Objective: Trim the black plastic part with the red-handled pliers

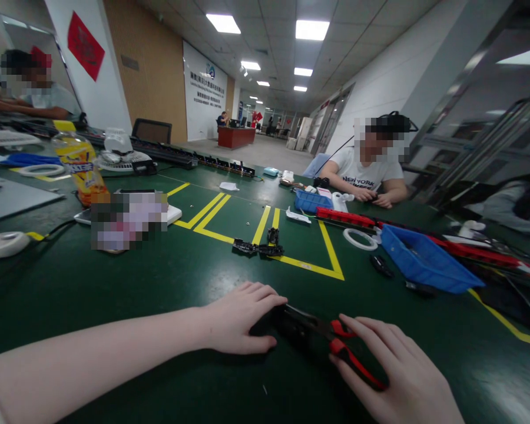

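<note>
Near the front of the green table, my left hand [247, 315] holds a dark part [294, 330] between its thumb and fingers. My right hand [397, 368] grips red-handled pliers [351, 353], whose handles are spread apart. The jaws of the pliers point left and lie at the dark part; blur hides whether they touch it. Beyond my hands, several small black pieces [258, 247] lie on the yellow tape lines.
A blue tray [424, 259] stands at the right, with black items beside it. A smaller blue tray [311, 201] lies farther back. At the left are a yellow-capped bottle [82, 165] and a white round object [4, 244]. A person [371, 168] sits across the table.
</note>
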{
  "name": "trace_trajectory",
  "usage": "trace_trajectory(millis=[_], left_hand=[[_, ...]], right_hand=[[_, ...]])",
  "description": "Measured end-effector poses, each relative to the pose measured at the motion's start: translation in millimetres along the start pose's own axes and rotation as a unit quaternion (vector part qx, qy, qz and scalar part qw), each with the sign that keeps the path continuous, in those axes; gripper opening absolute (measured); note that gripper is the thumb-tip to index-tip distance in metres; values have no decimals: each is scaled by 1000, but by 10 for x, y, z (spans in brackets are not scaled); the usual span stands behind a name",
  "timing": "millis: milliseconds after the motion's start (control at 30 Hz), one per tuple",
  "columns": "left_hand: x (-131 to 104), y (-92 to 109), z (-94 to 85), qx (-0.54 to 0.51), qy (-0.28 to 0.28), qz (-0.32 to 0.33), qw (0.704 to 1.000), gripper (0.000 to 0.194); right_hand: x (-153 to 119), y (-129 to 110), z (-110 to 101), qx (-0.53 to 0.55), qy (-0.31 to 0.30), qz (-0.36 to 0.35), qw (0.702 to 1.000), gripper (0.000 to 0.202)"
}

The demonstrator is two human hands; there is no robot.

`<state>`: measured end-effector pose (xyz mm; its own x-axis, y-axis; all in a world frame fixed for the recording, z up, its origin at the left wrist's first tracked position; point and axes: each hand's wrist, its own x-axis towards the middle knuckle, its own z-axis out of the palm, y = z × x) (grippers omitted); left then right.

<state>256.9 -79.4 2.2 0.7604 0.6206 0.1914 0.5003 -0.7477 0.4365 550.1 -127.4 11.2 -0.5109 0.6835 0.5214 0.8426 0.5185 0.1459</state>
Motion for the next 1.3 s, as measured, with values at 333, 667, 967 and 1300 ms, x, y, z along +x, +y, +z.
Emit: trace_trajectory(millis=[333, 667, 967, 1300], left_hand=[[5, 18, 13, 10, 13, -33, 999, 32], [112, 110, 39, 78, 14, -39, 996, 52], [138, 74, 49, 77, -20, -73, 994, 23], [86, 215, -182, -26, -6, -162, 986, 13]], right_hand=[[-39, 137, -52, 6, -31, 60, 998, 47], [-8, 113, -151, 0, -12, 70, 997, 47], [-20, 14, -37, 49, 2, 66, 997, 44], [-26, -67, 154, 186, -25, 111, 976, 38]])
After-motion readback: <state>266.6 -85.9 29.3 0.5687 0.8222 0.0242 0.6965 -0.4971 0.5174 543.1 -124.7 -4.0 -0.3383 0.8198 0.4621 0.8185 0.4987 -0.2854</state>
